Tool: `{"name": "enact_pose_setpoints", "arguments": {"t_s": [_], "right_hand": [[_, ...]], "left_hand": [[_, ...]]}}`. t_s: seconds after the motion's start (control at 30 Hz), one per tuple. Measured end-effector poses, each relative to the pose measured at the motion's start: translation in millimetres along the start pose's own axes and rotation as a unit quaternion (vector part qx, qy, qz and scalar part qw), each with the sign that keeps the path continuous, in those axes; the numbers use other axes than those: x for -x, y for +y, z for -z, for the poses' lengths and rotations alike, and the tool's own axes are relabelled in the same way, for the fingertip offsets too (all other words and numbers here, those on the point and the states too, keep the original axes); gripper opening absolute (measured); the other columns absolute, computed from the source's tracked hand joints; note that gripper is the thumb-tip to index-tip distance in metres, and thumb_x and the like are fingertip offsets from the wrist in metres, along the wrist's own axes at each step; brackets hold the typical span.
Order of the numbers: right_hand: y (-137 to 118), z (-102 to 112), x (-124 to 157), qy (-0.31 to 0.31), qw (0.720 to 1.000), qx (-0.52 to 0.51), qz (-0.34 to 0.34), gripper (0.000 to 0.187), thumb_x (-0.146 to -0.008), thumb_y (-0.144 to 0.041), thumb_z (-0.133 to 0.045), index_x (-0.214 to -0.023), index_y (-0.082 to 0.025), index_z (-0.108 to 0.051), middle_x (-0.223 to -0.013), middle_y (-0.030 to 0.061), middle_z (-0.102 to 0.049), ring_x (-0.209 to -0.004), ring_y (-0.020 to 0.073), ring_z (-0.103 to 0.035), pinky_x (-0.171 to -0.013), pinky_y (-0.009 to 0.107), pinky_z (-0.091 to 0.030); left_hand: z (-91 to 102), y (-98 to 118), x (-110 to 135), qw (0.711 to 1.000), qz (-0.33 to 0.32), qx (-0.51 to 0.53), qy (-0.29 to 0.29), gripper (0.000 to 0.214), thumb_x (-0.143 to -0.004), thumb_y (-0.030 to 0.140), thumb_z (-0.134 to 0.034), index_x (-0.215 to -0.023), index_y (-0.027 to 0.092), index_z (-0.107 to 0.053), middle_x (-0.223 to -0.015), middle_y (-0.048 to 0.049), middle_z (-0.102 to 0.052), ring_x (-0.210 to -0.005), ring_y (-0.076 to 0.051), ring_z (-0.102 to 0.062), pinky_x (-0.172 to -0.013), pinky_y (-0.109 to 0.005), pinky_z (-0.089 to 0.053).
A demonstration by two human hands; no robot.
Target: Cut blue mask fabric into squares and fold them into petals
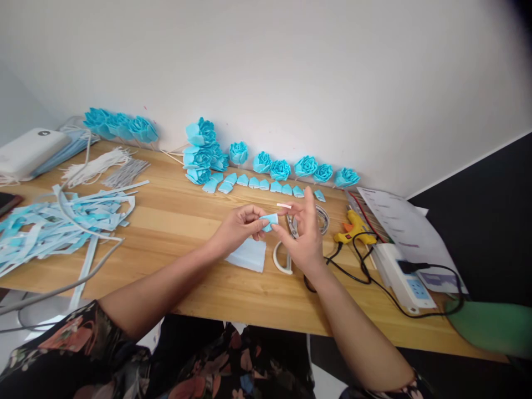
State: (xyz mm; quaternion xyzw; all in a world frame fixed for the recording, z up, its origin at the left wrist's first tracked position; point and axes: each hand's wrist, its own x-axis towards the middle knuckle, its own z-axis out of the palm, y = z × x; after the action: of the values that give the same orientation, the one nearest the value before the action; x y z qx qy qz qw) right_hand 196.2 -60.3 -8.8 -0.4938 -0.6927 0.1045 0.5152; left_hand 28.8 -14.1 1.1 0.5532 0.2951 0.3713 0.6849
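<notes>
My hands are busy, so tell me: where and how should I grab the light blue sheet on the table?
Probably pinch the near right corner of the light blue sheet, coming from your side: it lies flat, that corner clear of your left hand.

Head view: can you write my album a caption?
Left hand pinches small blue piece, right hand near, blue flowers behind.

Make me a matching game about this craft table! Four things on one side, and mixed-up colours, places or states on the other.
Things:
1. Glue gun
2. Blue flowers
3. Small blue piece
4. Power strip

Clues:
A. Pinched in the left hand
B. Has a black plug in it
C. Yellow
D. Lined up along the wall

Right pairs: 1-C, 2-D, 3-A, 4-B
</notes>
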Motion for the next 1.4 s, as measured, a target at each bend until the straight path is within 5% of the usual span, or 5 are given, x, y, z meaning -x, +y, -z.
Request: {"name": "enact_pose_setpoints", "arguments": {"t_s": [0.37, 1.13, 1.4], "right_hand": [[5.0, -1.3, 0.1, -0.003, 0.998, -0.049, -0.029, 0.089, -0.086, -0.018, -0.061, -0.152, -0.031, -0.003, -0.113, 0.0092, -0.06, -0.09, 0.0188, -0.065, -0.088, 0.041, -0.055], [8.3, -1.6, 1.5, -0.029, 0.992, -0.099, -0.066, 0.08, -0.085, -0.02, -0.057, -0.151, -0.031, -0.013, -0.114, 0.0088, -0.062, -0.081, 0.017, -0.063, -0.068, 0.032, -0.057], [6.6, -0.5, -0.2, -0.02, 0.995, -0.088, -0.049, 0.073, -0.089, -0.022, -0.054, -0.15, -0.032, -0.016, -0.111, 0.0077, -0.062, -0.087, 0.0182, -0.063, -0.076, 0.036, -0.057]], "left_hand": [[0.0, -2.5, -0.1, 0.999, 0.015, -0.045, -0.019, 0.029, -0.078, 0.04, -0.068, -0.084, 0.013, -0.06, -0.065, 0.0012, -0.06, -0.053, -0.007, -0.053, -0.052, -0.02, -0.044], [-1.7, -3.1, 1.4, 0.993, 0.029, -0.11, -0.023, 0.018, -0.076, 0.031, -0.064, -0.073, 0.015, -0.056, -0.058, 0.0029, -0.055, -0.051, -0.007, -0.05, -0.048, -0.018, -0.04], [0.7, -2.7, 0.1, 0.994, 0.038, -0.097, -0.021, 0.018, -0.076, 0.029, -0.065, -0.071, 0.015, -0.055, -0.058, 0.0023, -0.056, -0.051, -0.007, -0.05, -0.049, -0.019, -0.041]]}}
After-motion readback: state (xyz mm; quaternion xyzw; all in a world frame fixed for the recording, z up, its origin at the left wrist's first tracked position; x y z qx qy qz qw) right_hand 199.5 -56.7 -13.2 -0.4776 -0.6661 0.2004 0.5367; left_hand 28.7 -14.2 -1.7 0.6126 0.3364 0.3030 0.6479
